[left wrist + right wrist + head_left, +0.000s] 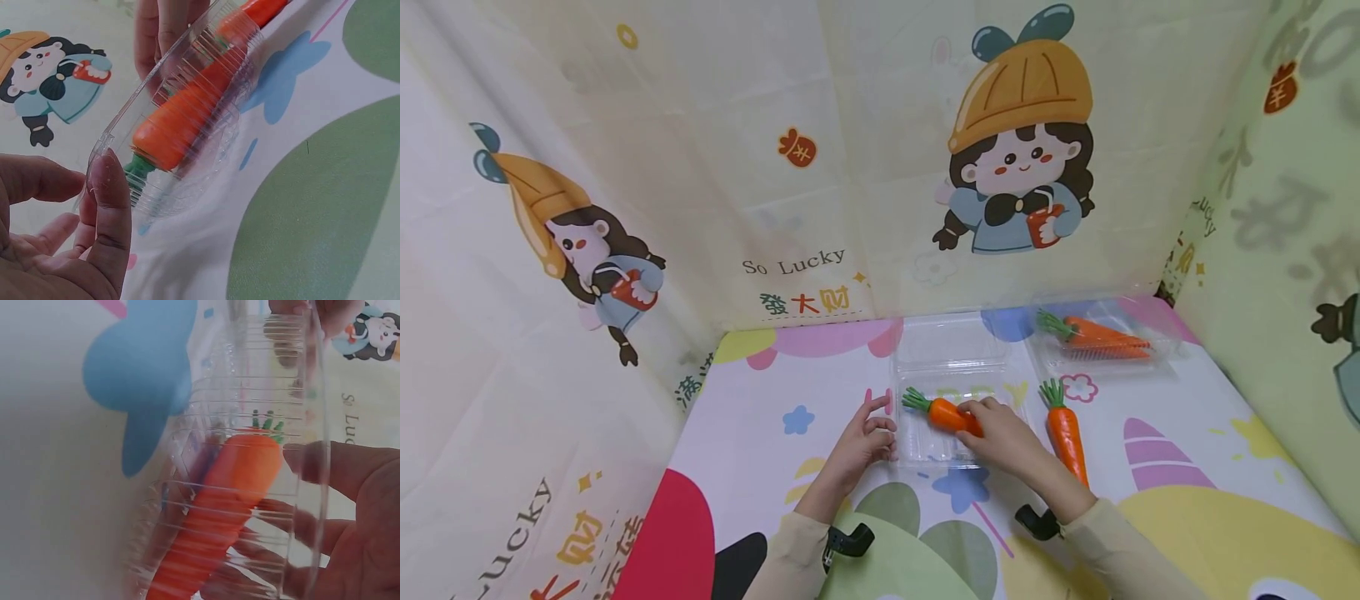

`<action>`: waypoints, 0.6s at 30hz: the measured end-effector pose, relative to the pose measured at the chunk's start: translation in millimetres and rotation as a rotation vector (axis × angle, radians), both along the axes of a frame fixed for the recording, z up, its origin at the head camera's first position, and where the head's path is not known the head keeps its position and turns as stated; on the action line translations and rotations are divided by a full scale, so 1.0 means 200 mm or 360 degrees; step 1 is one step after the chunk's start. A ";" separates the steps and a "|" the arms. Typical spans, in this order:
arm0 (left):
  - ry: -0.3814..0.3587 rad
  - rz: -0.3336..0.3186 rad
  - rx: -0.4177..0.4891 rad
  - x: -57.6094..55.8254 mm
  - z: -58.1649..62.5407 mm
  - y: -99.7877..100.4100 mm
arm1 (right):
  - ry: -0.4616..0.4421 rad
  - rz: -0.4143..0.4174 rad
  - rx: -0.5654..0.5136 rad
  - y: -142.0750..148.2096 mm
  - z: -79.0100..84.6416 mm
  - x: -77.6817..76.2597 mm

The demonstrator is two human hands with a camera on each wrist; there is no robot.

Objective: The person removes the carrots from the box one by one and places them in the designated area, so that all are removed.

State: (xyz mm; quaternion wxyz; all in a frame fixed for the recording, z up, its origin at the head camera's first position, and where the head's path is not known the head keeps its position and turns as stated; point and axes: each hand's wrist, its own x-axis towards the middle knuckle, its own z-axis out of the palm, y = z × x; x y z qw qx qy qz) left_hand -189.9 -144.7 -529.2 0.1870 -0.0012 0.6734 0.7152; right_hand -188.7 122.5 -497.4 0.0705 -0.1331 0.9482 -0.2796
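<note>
"Two hands are at the clear box (913, 450) in front of you. Your right hand (1000, 437) grips a carrot (945, 414), with thumb and fingers round its orange body."

"Where does that carrot lie in front of you?"

"Inside the box, within its walls. Its green leaves point to your left, and its narrow end is partly covered by your right fingers. From both wrists you see its orange body through the ribbed plastic."

"And your left hand (863, 442)?"

"It is at the left edge of the box, a thumb and finger close to the rim. Whether you pinch the plastic or only touch it, I cannot tell. The lid (951, 343) is folded back, away from you."

"What lies to your right?"

"A loose carrot (1067, 437) rests on the tablecloth (730, 425), just beside the box and near your right forearm, leaves pointing away from you. Farther back sits a second box (1051, 364), also clear, with more carrots (1101, 337) in it; their number is hard to count."

"And around you?"

"A pale curtain (715, 208) printed with cartoon figures hangs behind the table. You wear beige sleeves, the left one (792, 554) and the right one (1127, 554), and a black device at each wrist."
</note>
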 end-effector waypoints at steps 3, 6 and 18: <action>-0.0005 0.0002 0.0004 0.00 0.00 0.00 | -0.0028 -0.0018 0.0024 -0.02 -0.02 -0.01; -0.0006 -0.0001 0.0013 0.00 -0.01 0.00 | -0.0049 -0.0032 0.0046 -0.03 -0.03 -0.02; -0.0015 0.0005 0.0032 0.00 -0.01 0.00 | -0.0093 -0.0084 0.0072 -0.06 -0.06 -0.08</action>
